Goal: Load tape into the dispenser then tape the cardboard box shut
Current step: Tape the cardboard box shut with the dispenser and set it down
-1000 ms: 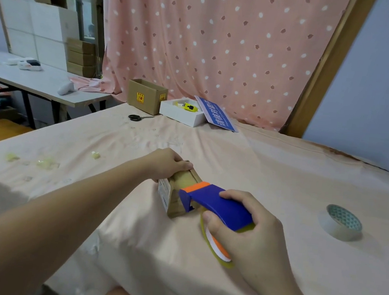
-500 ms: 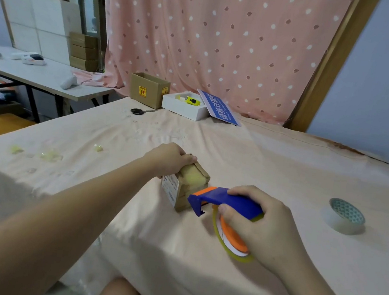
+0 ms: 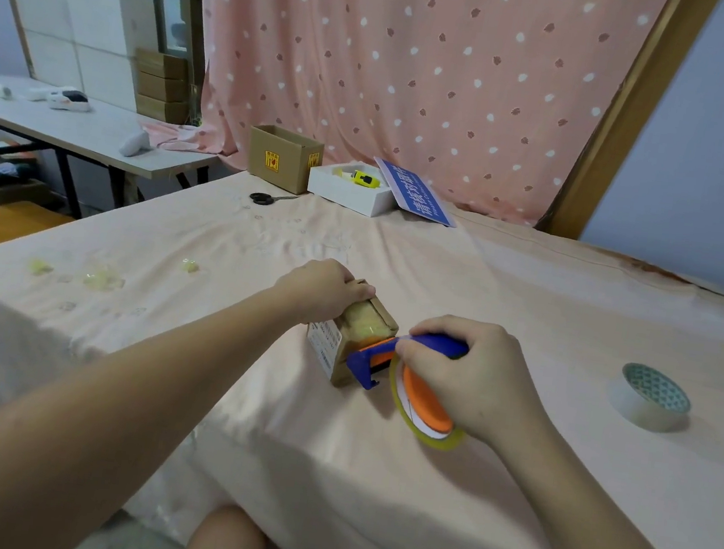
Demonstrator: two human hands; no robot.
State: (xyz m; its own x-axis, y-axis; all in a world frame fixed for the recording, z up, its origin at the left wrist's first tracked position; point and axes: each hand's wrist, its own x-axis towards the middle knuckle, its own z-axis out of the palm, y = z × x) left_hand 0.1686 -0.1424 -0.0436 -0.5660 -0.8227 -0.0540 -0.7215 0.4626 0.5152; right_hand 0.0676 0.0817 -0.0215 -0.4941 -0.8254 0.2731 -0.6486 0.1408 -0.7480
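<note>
Since a moment ago we have tipped the tape dispenser (image 3: 390, 360) lower, its blue nose now against the near face of the small cardboard box (image 3: 350, 334). Our right hand (image 3: 470, 376) grips the dispenser; our left hand (image 3: 322, 285) clamps the box's far top edge.

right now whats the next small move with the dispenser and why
Probably draw the tape dispenser further down the small cardboard box's near side: its blue head sits against that side, tape already shines on top, and the left hand braces the box.
</note>
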